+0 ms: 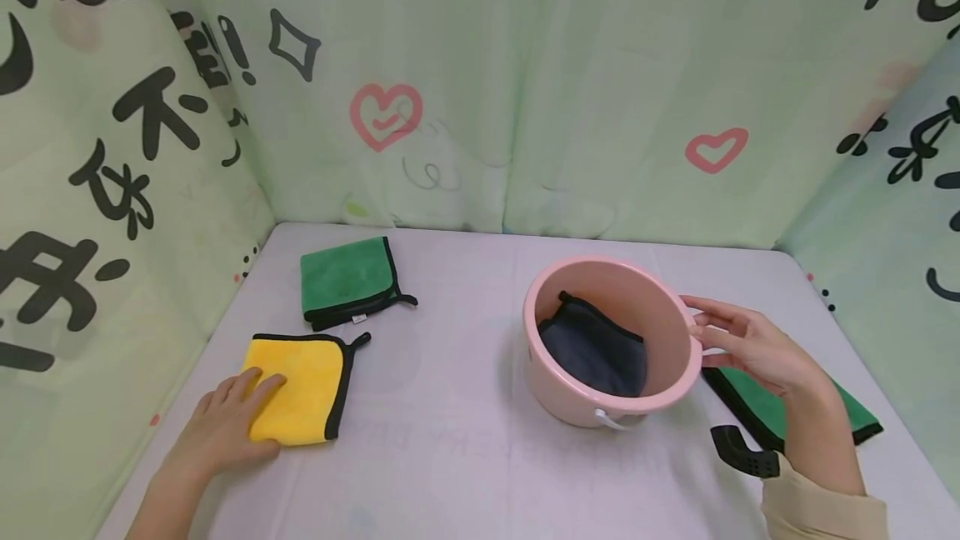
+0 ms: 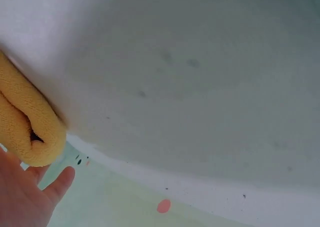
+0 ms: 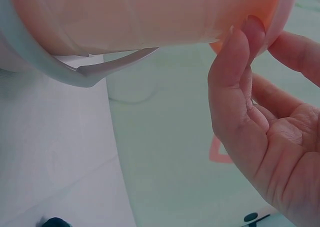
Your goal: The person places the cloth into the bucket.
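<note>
The left hand [image 1: 225, 427] is resting flat on the yellow cloth [image 1: 303, 386]; the right hand [image 1: 750, 348], fingers extended, is steadying the tilted pink basin [image 1: 675, 307], which risks tipping.

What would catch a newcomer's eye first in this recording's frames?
The pink bucket, tilted toward the camera right of the table's centre with a dark grey cloth inside, stands out first; the right hand touches its rim. Next comes the bright yellow cloth at front left, with the left hand resting on its near corner. A folded green cloth lies behind it, and another green cloth lies under the right wrist.
</note>
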`<state>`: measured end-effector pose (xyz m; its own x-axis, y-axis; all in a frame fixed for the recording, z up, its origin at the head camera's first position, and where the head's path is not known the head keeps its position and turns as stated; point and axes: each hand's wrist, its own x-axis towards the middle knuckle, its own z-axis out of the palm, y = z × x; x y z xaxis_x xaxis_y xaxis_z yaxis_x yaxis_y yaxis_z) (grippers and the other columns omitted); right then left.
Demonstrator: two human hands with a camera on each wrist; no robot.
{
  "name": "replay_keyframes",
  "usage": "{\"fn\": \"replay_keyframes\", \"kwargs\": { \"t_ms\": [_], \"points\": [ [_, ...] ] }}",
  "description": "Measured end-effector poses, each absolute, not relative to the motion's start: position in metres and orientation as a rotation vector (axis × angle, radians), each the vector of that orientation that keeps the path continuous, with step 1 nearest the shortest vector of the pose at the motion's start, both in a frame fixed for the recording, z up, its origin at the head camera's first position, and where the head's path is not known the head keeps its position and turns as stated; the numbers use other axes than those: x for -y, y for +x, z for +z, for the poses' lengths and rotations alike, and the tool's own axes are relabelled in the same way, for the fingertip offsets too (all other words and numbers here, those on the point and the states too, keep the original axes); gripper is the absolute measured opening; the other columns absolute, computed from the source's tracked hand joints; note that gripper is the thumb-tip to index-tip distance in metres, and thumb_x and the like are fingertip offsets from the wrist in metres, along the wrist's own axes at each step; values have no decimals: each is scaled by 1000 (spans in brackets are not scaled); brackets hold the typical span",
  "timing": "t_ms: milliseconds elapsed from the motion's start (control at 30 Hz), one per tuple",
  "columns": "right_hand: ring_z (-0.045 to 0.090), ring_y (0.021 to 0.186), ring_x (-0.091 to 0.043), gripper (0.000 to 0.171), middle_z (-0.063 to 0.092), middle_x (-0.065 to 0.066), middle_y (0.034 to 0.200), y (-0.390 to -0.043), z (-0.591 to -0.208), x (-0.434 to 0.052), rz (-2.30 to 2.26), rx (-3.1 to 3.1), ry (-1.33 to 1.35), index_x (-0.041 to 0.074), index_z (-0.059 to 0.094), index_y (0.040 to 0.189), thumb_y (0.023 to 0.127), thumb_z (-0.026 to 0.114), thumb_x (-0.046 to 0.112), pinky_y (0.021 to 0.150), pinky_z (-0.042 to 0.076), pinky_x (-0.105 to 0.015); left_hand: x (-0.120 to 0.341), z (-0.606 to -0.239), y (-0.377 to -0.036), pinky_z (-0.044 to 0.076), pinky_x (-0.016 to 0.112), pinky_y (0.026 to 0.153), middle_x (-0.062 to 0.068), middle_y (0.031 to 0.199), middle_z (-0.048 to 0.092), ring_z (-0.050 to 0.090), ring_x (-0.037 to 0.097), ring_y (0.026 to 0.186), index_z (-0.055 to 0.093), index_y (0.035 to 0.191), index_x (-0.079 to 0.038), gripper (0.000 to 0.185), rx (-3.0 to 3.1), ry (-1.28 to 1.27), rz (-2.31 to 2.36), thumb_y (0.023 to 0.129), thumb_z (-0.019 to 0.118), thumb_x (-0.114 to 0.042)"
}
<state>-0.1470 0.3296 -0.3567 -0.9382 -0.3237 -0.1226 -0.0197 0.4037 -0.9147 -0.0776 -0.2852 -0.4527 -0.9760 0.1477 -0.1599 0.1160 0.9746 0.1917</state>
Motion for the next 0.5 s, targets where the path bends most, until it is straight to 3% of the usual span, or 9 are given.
{"fn": "replay_keyframes", "kwargs": {
  "t_ms": [233, 500],
  "points": [
    [63, 86, -10, 46, 61, 14, 105, -147, -358, -330, -1554, -2380, -313, 3, 35, 137, 94, 49, 8, 70, 54, -28, 287, -457, -82, 29, 63, 90, 25, 126, 38, 36, 46, 108, 46, 126, -9, 70, -2977, 257, 249, 65, 74, -29],
    [62, 86, -10, 46, 62, 13, 104, -147, -357, -330, -1549, -2389, -312, 2, 35, 137, 94, 49, 9, 70, 54, -28, 285, -461, -88, 39, 58, 80, 21, 111, 43, 42, 44, 96, 48, 119, -6, 59, -3057, 402, 158, 70, 76, -22]
  ]
}}
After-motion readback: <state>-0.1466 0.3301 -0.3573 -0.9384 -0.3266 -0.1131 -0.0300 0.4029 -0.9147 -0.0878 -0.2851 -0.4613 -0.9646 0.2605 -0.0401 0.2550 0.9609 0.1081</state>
